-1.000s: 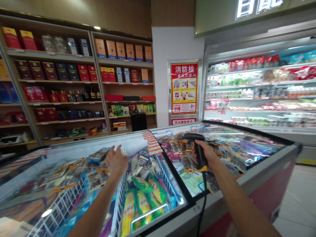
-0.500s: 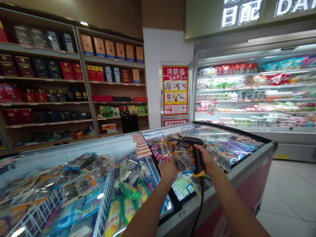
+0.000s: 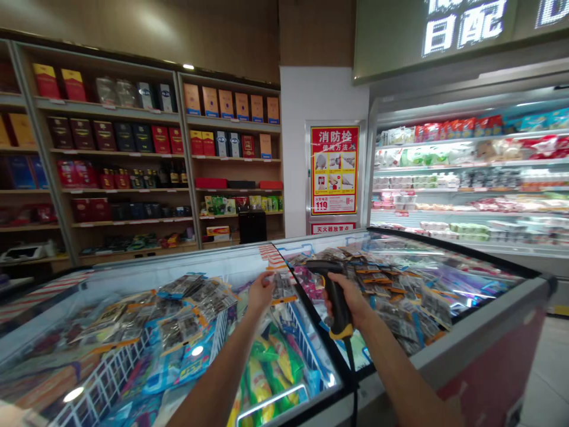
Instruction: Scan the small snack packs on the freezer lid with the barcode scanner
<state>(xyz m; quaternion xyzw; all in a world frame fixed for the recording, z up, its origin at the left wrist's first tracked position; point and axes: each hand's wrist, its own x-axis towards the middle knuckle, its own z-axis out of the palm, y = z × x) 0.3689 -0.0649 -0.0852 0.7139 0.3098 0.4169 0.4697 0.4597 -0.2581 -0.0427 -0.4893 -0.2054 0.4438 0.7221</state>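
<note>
My right hand (image 3: 351,299) is wrapped round the grip of a black and yellow handheld barcode scanner (image 3: 340,314), its head pointing left and its cable hanging down. To its left, my left hand (image 3: 261,290) pinches a small dark snack packet (image 3: 283,287) with an orange lower edge. The packet is in front of the scanner's head, over the middle frame of the chest freezer (image 3: 484,302). Several similar packets (image 3: 377,276) lie in a heap on the right-hand glass, beyond and beside the scanner. Another pile of such packets (image 3: 200,296) rests on the left side.
White wire baskets (image 3: 111,367) and green and yellow bags (image 3: 267,373) show under the freezer's glass. Shelves of boxed goods (image 3: 142,139) stand behind on the left. A red fire-hydrant sign (image 3: 334,169) hangs on the wall, and a lit fridge (image 3: 471,172) is at the right.
My left hand has moved left from the right-hand heap and now has a packet in it. The scanner stays in my right hand. The view has turned a little left.
</note>
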